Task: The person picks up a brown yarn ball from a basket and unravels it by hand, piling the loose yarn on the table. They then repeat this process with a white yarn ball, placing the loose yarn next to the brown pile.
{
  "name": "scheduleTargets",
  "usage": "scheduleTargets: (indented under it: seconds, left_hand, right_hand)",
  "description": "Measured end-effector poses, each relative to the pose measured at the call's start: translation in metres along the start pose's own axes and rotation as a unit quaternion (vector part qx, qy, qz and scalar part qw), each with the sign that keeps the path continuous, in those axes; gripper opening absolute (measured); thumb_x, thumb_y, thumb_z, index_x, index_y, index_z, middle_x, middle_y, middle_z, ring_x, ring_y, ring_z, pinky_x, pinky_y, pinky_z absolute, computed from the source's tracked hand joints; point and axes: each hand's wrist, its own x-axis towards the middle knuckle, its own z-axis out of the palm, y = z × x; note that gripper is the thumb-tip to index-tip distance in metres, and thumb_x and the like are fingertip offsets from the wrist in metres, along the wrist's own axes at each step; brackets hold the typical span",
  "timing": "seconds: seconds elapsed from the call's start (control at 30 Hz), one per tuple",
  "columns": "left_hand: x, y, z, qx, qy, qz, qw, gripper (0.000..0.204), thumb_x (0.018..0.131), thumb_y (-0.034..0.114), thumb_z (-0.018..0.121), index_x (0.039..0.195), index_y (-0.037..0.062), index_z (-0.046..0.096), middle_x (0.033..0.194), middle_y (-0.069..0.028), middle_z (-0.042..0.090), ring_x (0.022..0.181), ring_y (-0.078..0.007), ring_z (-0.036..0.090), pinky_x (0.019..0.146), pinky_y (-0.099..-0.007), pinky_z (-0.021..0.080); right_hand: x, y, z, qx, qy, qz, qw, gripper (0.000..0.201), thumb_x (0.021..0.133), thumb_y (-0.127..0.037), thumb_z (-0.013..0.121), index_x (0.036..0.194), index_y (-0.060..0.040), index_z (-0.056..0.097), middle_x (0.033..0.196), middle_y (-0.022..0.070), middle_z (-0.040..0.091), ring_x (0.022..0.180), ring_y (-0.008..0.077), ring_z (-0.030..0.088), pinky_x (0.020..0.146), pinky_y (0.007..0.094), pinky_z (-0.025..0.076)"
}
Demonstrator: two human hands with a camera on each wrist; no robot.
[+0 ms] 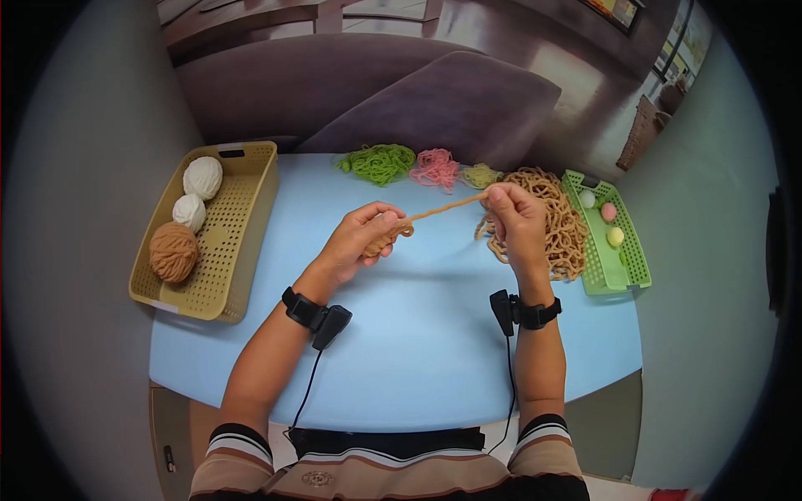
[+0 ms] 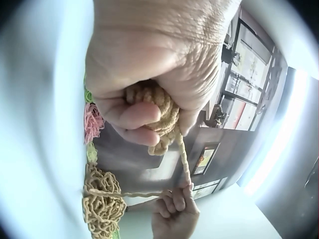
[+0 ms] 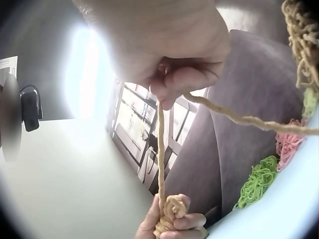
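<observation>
A small wad of tan yarn [image 2: 168, 117] is held above a blue table [image 1: 384, 334], wrapped by the curled fingers and thumb of the left hand [image 1: 355, 242], while a strand [image 1: 447, 207] is stretched nearly straight from it to the right hand [image 1: 518, 221], where it is pinched between thumb and fingers. In the left wrist view, yarn is seen running from the right hand to a loose heap of tan yarn [image 1: 555, 225], spread beside a green basket [image 1: 614, 275]. Judging by its thick, fuzzy look, the yarn is likely to be felt as light, soft and easily bent, neither slippery nor fragile, though loops may be shed if the wad is gripped too loosely, and snags may be met in the heap. The wad is best held around its body, without being crushed, with the thumb laid where the strand leaves it; the strand is best taken between thumb and forefinger, so that gentle, even tension can be applied. At left, a larger brown ball [image 1: 174, 252] is seated in a tan basket [image 1: 251, 242].
</observation>
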Motion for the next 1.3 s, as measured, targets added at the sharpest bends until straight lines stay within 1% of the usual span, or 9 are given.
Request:
scheduleTargets:
  seconds: [0.23, 0.37, 0.57, 0.77, 0.9, 1.0, 1.1, 1.17, 1.3]
  left_hand:
    - [-0.006, 0.005, 0.006, 0.133, -0.046, -0.008, 0.99, 0.032, 0.093, 0.032, 0.07, 0.107, 0.0034, 0.067, 0.097, -0.0064, 0.071, 0.073, -0.0103, 0.064, 0.051, -0.0256, 0.048]
    - [0.001, 0.0, -0.002, 0.054, 0.033, 0.024, 0.998, 0.027, 0.096, 0.023, 0.066, 0.114, 0.003, 0.064, 0.091, -0.0042, 0.066, 0.073, -0.0095, 0.065, 0.049, -0.0221, 0.049]
    - [0.001, 0.002, -0.009, -0.065, 0.026, 0.033, 0.997, 0.023, 0.094, 0.021, 0.069, 0.111, 0.0078, 0.061, 0.091, -0.0006, 0.062, 0.072, -0.0089, 0.065, 0.051, -0.0195, 0.05]
    - [-0.01, 0.008, -0.008, 0.112, -0.116, -0.014, 0.987, 0.022, 0.089, 0.02, 0.072, 0.105, 0.0072, 0.063, 0.089, -0.0022, 0.064, 0.073, -0.0113, 0.067, 0.055, -0.0221, 0.052]
    - [-0.003, 0.01, -0.021, 0.064, -0.035, -0.012, 0.997, 0.017, 0.093, 0.017, 0.066, 0.104, 0.004, 0.063, 0.08, -0.0026, 0.064, 0.073, -0.0117, 0.068, 0.055, -0.0219, 0.052]
    - [0.004, 0.004, -0.032, -0.003, 0.031, 0.024, 0.999, 0.015, 0.097, 0.015, 0.058, 0.105, 0.0034, 0.063, 0.084, -0.0042, 0.066, 0.077, -0.0118, 0.069, 0.055, -0.022, 0.053]
    - [0.003, 0.005, -0.021, -0.03, 0.028, 0.037, 0.998, 0.017, 0.097, 0.017, 0.06, 0.106, 0.0038, 0.062, 0.092, -0.0057, 0.067, 0.08, -0.0122, 0.069, 0.057, -0.0221, 0.055]
    - [0.002, 0.005, -0.012, -0.029, -0.005, 0.039, 0.999, 0.017, 0.097, 0.018, 0.062, 0.107, 0.0045, 0.062, 0.096, -0.0062, 0.067, 0.082, -0.0126, 0.069, 0.059, -0.0225, 0.055]
    - [-0.008, 0.012, 0.007, -0.033, -0.057, 0.045, 0.997, 0.017, 0.096, 0.018, 0.064, 0.108, 0.0055, 0.062, 0.099, -0.006, 0.067, 0.083, -0.012, 0.069, 0.061, -0.0239, 0.056]
  right_hand:
    - [0.013, 0.0, -0.037, 0.09, 0.166, -0.04, 0.981, 0.024, 0.105, -0.024, 0.058, 0.099, -0.0032, 0.068, 0.061, -0.0061, 0.046, 0.048, 0.0023, 0.035, 0.043, 0.0198, 0.027]
    - [0.021, 0.009, -0.065, 0.095, 0.265, -0.059, 0.958, 0.024, 0.105, -0.025, 0.057, 0.1, -0.003, 0.067, 0.063, -0.0048, 0.049, 0.05, 0.0032, 0.038, 0.044, 0.0193, 0.029]
    - [0.027, 0.036, -0.089, 0.093, 0.307, -0.052, 0.946, 0.024, 0.105, -0.024, 0.057, 0.102, -0.0026, 0.067, 0.066, -0.0032, 0.052, 0.055, 0.0045, 0.043, 0.047, 0.0209, 0.034]
    - [0.031, 0.052, -0.123, 0.101, 0.376, -0.05, 0.92, 0.017, 0.104, -0.021, 0.057, 0.1, -0.0069, 0.065, 0.069, -0.004, 0.052, 0.057, 0.0052, 0.044, 0.049, 0.0199, 0.035]
    - [0.032, 0.064, -0.151, 0.049, 0.386, -0.043, 0.92, 0.019, 0.102, -0.02, 0.059, 0.11, -0.0049, 0.068, 0.076, -0.0026, 0.06, 0.06, 0.0057, 0.05, 0.05, 0.0194, 0.039]
    - [0.027, 0.046, -0.126, -0.126, 0.219, 0.047, 0.967, 0.03, 0.098, -0.017, 0.063, 0.124, -0.0024, 0.067, 0.085, 0.0013, 0.066, 0.067, 0.0057, 0.058, 0.053, 0.0203, 0.045]
    - [0.03, 0.047, -0.082, -0.215, 0.154, -0.008, 0.964, 0.042, 0.093, -0.017, 0.069, 0.132, -0.0023, 0.064, 0.097, 0.0058, 0.07, 0.073, 0.0071, 0.063, 0.057, 0.0221, 0.05]
    - [0.021, 0.02, -0.033, -0.185, 0.051, 0.016, 0.981, 0.05, 0.091, -0.016, 0.07, 0.137, -0.0006, 0.059, 0.107, 0.0096, 0.071, 0.073, 0.0093, 0.064, 0.06, 0.0249, 0.053]
    - [-0.015, 0.011, 0.049, -0.075, -0.187, 0.09, 0.975, 0.054, 0.093, -0.02, 0.069, 0.142, -0.0037, 0.053, 0.088, 0.0059, 0.071, 0.068, 0.0102, 0.064, 0.058, 0.0279, 0.052]
